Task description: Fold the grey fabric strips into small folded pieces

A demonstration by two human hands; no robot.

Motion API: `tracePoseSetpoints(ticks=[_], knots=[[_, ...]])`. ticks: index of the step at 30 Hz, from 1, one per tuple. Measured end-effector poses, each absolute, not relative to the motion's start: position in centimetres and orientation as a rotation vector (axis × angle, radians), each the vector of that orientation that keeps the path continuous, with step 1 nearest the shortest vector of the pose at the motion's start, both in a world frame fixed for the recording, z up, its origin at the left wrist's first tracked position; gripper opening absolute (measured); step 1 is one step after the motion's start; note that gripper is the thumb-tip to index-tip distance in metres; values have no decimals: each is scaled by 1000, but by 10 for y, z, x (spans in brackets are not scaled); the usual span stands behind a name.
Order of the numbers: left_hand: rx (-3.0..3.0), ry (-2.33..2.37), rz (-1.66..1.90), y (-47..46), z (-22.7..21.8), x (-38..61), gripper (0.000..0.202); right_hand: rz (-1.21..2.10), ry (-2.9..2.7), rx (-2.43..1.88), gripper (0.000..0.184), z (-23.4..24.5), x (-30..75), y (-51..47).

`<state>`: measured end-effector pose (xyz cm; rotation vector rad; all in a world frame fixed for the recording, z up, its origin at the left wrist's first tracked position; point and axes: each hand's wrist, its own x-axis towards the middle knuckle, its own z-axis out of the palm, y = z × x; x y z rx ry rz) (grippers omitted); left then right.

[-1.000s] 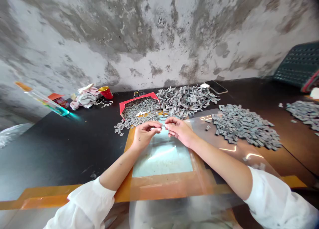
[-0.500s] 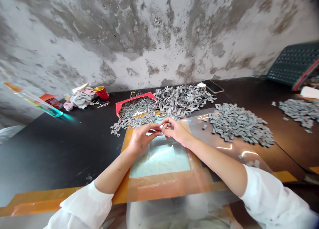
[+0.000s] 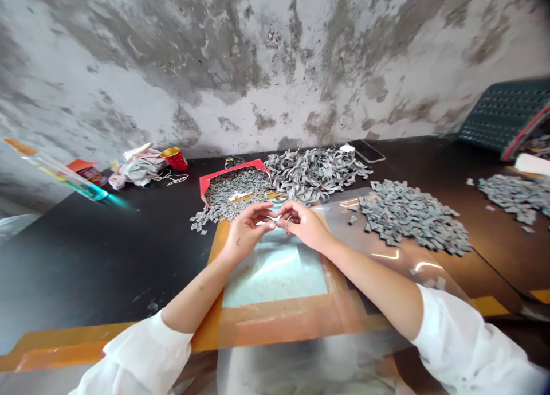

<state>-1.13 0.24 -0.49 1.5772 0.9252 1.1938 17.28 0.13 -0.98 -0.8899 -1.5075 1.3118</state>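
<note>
Just above the far part of a glossy, pale blue-green rectangular panel (image 3: 275,286), I have the two bare hands brought together. The left hand (image 3: 247,234) and the right hand (image 3: 307,229) almost meet at the fingertips, thumbs and forefingers curled toward each other. Whatever sits between them is too small and too covered for me to make out, so I cannot tell whether either is clamped on something.

The material around them I see better. Right of the panel, I have a broad heap of small, flat grey chips (image 3: 415,217), short and angular, matte, tumbled over one another at all angles, partly on a clear plastic sheet (image 3: 344,234). Behind the panel lies a tangled mound of long, narrow grey strips (image 3: 315,174), curled like ribbon and overlapping loosely. Behind and left of the panel, a red-edged, open-fronted box (image 3: 205,184) holds a mass of tiny grey pieces (image 3: 236,186), speckled light and dark; some spill out of its front onto the black tabletop (image 3: 163,251).

Well to the right of the panel I pick out a second spread of grey chips (image 3: 515,194), and amber-brown tape (image 3: 275,323) runs along the panel's near edge.
</note>
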Motion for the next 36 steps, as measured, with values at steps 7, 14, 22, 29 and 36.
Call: tracePoseSetpoints(ticks=[7, 14, 22, 29, 36], knots=[[1333, 937, 1076, 7, -8, -12, 38, 921, -1768, -898, 17, -3, 174, -5], [1329, 906, 1109, 4, -6, -9, 39, 491, -1912, -1017, 14, 1, 175, -12], [1172, 868, 1164, 8, -5, -16, 31, 408, -1916, -1057, 19, 2, 177, -12], [1173, 868, 1092, 11, -14, -23, 26, 433, -1951, -943, 19, 2, 176, -12], [1409, 734, 1104, 10, -12, -21, 19, 563, -1943, -966, 20, 4, 175, -17]])
